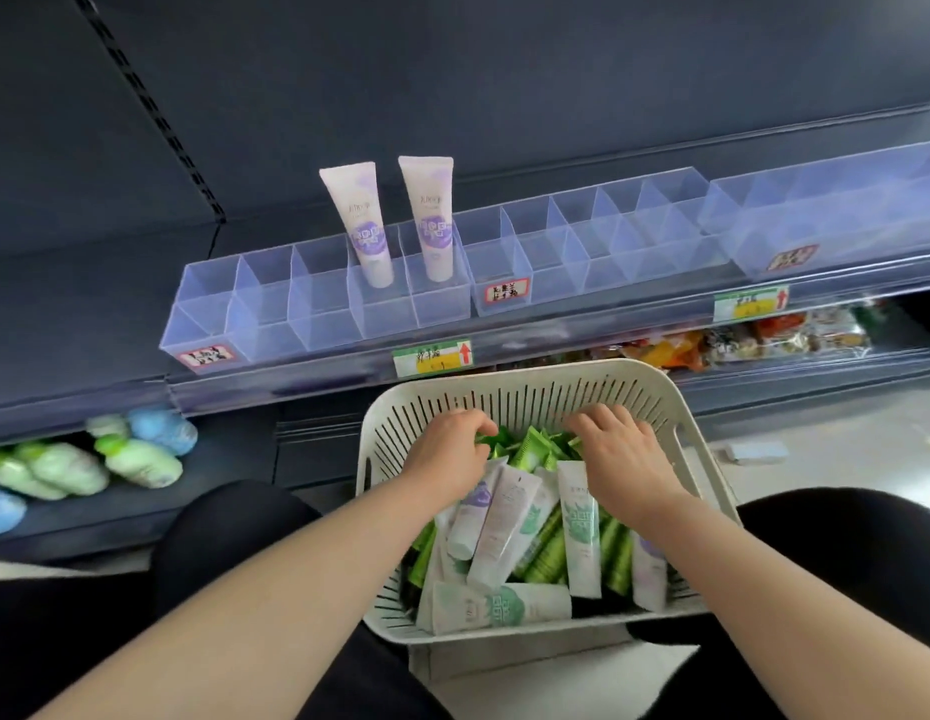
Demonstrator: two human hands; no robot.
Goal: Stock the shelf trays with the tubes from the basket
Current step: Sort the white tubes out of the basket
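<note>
A cream slotted basket (681,407) sits between my knees, filled with white tubes (507,517) and green tubes (530,449). My left hand (449,446) and my right hand (616,449) are both inside it at the far end, fingers curled down into the green tubes; what each holds is hidden. On the shelf above, a clear divided tray (275,304) holds two white tubes with purple labels (361,220) (431,215), standing cap down in adjoining compartments. A second clear tray (598,241) lies to the right of it.
A third clear tray (826,215) sits at the far right of the shelf. Price tags (432,357) hang on the shelf edge. On the lower shelf are bottles (135,459) at the left and snack packets (738,340) at the right. My knees flank the basket.
</note>
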